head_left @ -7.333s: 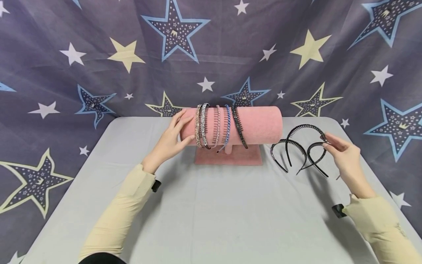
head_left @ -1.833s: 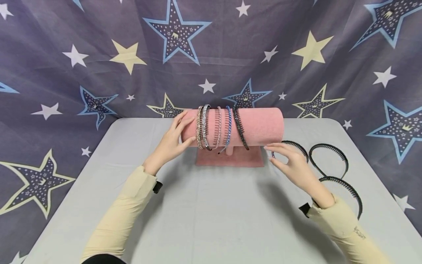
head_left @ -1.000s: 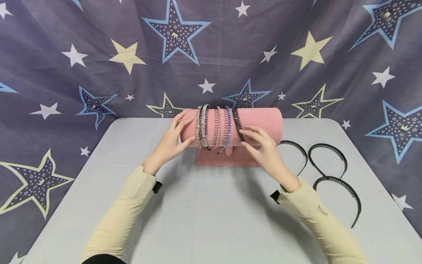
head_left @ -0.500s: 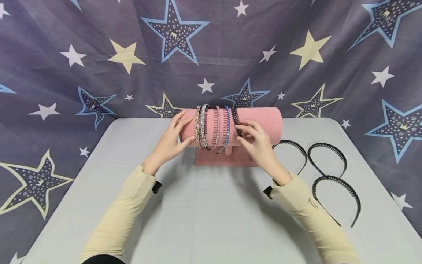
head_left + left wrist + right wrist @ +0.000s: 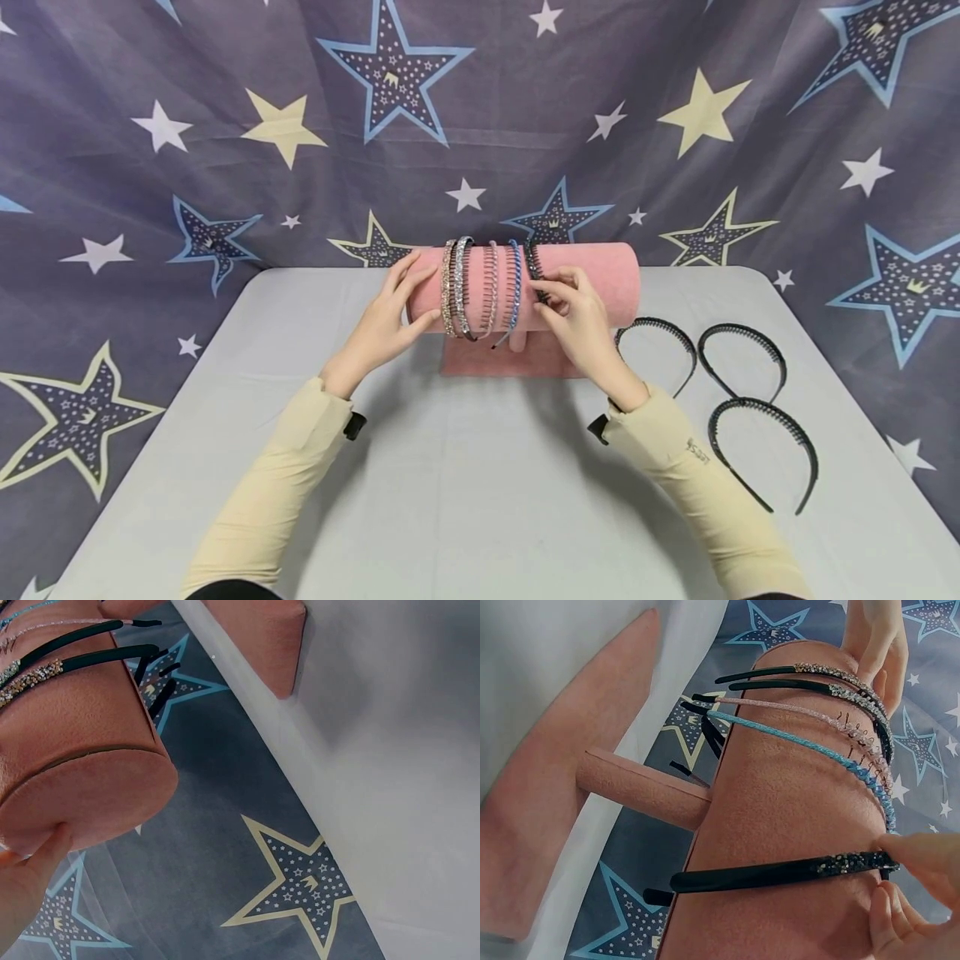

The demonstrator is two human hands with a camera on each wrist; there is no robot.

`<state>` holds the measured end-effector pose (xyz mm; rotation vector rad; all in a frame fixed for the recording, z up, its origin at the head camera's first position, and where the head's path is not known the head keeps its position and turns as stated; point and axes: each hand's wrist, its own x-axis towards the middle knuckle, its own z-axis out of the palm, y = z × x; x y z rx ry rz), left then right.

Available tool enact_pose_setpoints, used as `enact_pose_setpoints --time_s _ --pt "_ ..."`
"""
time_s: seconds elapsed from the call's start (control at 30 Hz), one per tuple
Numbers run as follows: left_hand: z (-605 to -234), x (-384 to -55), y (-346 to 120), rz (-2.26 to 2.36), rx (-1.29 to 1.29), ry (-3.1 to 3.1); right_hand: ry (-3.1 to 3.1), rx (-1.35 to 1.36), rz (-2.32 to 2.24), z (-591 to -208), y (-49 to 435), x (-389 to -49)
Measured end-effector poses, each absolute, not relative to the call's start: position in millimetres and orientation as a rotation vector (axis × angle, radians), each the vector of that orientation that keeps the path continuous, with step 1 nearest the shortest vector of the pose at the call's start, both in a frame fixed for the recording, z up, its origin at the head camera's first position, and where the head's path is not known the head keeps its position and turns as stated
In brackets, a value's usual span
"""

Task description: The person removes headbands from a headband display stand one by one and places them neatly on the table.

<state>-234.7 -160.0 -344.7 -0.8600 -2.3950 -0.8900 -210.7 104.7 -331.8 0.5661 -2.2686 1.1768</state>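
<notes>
Pinching black rhinestone headband (image 5: 780, 874) with right hand (image 5: 582, 323); left hand (image 5: 378, 323), fingers spread, gripping left end of pink display roll (image 5: 617, 279).

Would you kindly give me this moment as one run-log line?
Left hand: holds left end of pink display roll | Right hand: pinches black rhinestone headband on it | Table: three black headbands at right

Head view, lower right: small dark lettering (image 5: 697, 452) on right sleeve (image 5: 708, 496), too small to read. No legible text.
</notes>
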Motion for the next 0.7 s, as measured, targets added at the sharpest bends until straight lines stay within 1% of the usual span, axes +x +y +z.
enact_pose_setpoints --time_s 0.27,0.7 --pt "-345 -236 -160 -0.886 -0.866 -2.39 -2.226 0.567 1.211 -334 107 -211" --pt "-345 -235 -160 -0.879 -0.856 -2.391 -2.172 0.459 1.281 -336 121 -210"
